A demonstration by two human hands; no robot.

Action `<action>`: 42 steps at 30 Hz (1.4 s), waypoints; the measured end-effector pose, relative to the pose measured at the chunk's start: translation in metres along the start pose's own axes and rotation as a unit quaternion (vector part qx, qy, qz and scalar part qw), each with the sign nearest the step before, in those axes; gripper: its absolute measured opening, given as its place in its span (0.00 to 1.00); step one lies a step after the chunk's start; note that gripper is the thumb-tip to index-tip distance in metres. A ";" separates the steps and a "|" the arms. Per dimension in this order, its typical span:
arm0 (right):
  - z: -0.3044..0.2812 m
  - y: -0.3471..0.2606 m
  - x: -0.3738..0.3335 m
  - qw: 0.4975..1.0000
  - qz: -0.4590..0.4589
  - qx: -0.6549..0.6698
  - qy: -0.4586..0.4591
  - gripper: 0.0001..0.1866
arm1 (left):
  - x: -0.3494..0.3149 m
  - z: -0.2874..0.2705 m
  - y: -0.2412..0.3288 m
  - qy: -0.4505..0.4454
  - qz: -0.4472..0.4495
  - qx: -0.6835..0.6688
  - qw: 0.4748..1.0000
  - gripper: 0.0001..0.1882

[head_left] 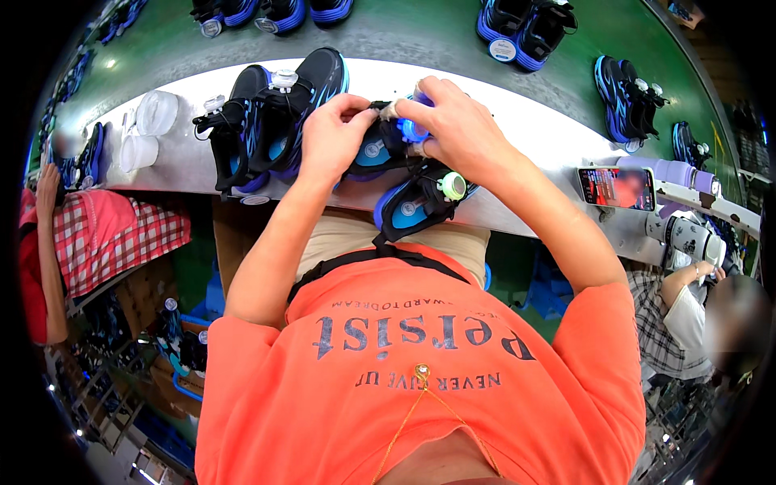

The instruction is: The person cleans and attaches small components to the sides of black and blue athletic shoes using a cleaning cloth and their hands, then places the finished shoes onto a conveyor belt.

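Observation:
A black and blue sports shoe (pixel 373 152) lies between my hands on the metal worktop, its insole showing. My left hand (pixel 335 133) pinches the dark upper edge of this shoe between thumb and finger. From the other side my right hand (pixel 457 129) closes on the same shoe, with pale wraps on some fingers. A bright blue part (pixel 412 129) shows beneath the right fingers; its kind is unclear. Nearer to me, a second shoe (pixel 408 208) with a whitish-green round dial (pixel 454 186) rests at the worktop's front edge. The fingertips partly hide what they grip.
Left of my hands stands a pair of shoes (pixel 279 121) with white dials. Further left are clear plastic cups (pixel 156 113). A phone (pixel 618 188) stands at the right. More shoes (pixel 525 32) sit on the green surface beyond. Other people sit at both sides.

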State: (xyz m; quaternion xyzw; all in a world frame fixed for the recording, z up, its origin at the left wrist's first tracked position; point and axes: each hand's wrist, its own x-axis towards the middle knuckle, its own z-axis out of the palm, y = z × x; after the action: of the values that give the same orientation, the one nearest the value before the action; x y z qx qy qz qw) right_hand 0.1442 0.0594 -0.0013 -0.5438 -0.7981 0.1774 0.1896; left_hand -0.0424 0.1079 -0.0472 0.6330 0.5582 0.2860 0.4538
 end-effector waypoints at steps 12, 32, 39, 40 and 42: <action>0.010 -0.002 -0.011 0.979 0.099 0.165 0.061 0.11 | -0.019 -0.022 0.028 -0.298 -0.102 0.010 0.949 0.10; -0.004 -0.020 -0.009 0.945 0.292 0.144 -0.037 0.16 | -0.029 -0.017 0.028 -0.260 -0.077 0.057 0.961 0.12; 0.019 -0.011 -0.022 0.975 0.166 0.080 0.124 0.15 | -0.044 -0.009 0.038 -0.263 -0.115 0.004 0.958 0.11; 0.015 -0.007 -0.022 0.976 0.169 0.081 0.109 0.15 | -0.041 -0.013 0.047 -0.291 -0.128 0.018 0.948 0.11; -0.004 0.003 -0.027 0.960 0.194 0.201 0.023 0.16 | -0.037 -0.025 0.054 -0.323 -0.094 0.029 0.941 0.14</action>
State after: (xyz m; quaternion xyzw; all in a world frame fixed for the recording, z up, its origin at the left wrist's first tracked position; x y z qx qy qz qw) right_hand 0.1578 0.0360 -0.0020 -0.6426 -0.6210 0.3548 0.2749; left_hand -0.0484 0.0802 0.0170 0.6487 0.4468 0.0064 0.6160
